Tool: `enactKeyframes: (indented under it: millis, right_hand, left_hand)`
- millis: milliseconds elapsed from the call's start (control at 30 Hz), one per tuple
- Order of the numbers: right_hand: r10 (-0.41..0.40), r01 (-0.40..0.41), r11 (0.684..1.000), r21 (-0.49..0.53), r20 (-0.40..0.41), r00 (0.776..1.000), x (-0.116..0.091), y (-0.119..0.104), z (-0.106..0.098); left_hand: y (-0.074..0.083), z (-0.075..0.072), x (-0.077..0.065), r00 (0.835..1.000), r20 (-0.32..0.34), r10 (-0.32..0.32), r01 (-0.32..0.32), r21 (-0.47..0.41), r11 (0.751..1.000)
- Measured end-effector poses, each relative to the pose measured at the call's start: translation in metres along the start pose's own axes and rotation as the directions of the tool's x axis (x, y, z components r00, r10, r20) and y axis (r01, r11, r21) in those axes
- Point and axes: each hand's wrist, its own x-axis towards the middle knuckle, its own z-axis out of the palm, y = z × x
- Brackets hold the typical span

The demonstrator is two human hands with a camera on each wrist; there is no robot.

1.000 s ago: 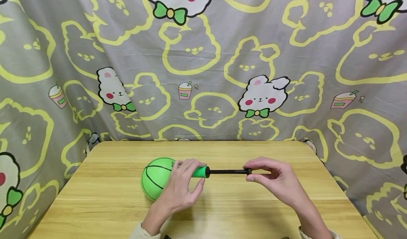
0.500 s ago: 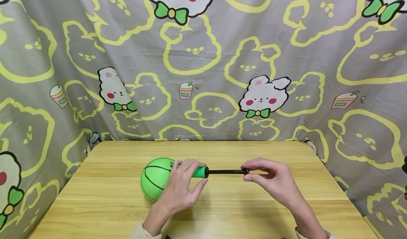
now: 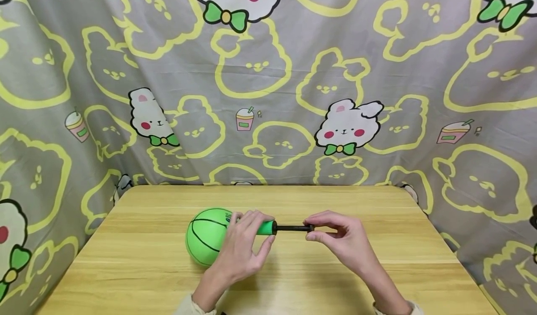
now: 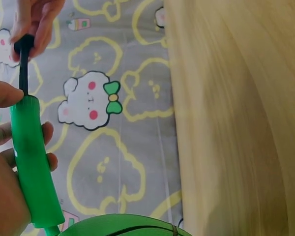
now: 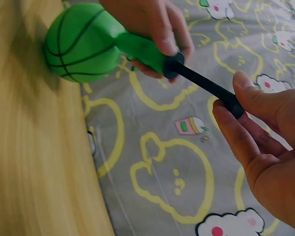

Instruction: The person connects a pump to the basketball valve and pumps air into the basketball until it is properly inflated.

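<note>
A green ball [image 3: 205, 236] with black seam lines sits on the wooden table, left of centre. Against its right side lies a small hand pump [image 4: 34, 162] with a green barrel and a black rod. My left hand [image 3: 241, 252] grips the barrel, its fingers curled round it in the left wrist view. The black plunger rod [image 5: 206, 83] sticks out of the barrel toward the right. At its outer end my right hand [image 3: 341, 236] pinches the black handle [image 5: 232, 105] between thumb and fingers. In the left wrist view the barrel's narrow tip meets the ball.
The wooden tabletop [image 3: 138, 282] extends around both hands. A grey curtain [image 3: 268, 82] with yellow outlines and white rabbit faces hangs behind the table and along both sides.
My right hand has moved left with the handle, so less of the black rod shows. The left hand and the ball stay nearly in place.
</note>
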Motion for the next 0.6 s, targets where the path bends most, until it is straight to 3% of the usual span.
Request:
enactKeyframes:
  millis: [400, 600]
  right_hand:
    - [0.026, -0.026, 1.0, 0.008, -0.038, 0.999, -0.003, 0.016, 0.036]
    - [0.03, -0.03, 1.0, 0.003, -0.037, 0.999, -0.004, 0.015, 0.041]
  left_hand:
    - [0.006, 0.004, -0.001, 1.0, 0.017, 0.025, -0.025, -0.003, 1.0]
    - [0.008, 0.007, -0.002, 0.999, 0.024, 0.031, -0.031, -0.012, 0.999]
